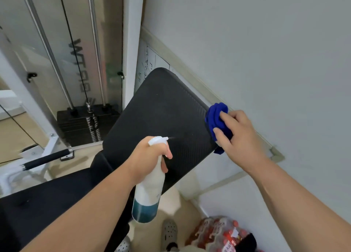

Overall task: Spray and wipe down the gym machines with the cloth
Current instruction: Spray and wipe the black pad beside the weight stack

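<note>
The black textured vinyl bench pad (161,109) tilts upward, its lower end hidden behind the left forearm. The white plastic spray bottle with blue liquid (150,191) stands over the pad's near edge. Its neck is buried in the gripping left hand (146,158), and faint mist shows at the nozzle. The crumpled blue cloth (216,114), half covered, sits at the pad's right edge, the right hand (237,135) curled round it.

Matt black textured vinyl bench pad (161,114), soft blue cloth (216,116), smooth white plastic spray bottle (150,185), shiny metal guide rods (47,48) upper left, glossy frosted panel (79,33)
</note>
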